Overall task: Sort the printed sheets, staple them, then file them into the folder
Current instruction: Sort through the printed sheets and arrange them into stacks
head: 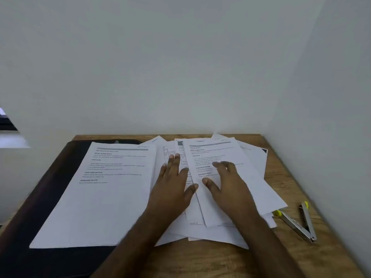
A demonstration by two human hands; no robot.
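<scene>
White sheets (pixel 104 197), black folder (pixel 50 197)

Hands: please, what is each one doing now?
Left hand: open, flat on the loose sheets.
Right hand: open, resting on the top sheet.

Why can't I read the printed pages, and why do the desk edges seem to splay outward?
In the head view the light is soft and dim, with no glare; the sheet on the dark folder shows bold headings, but its small print blurs; the wide-angle lens makes the desk's right edge splay outward; the stapler stays fairly sharp.
</scene>
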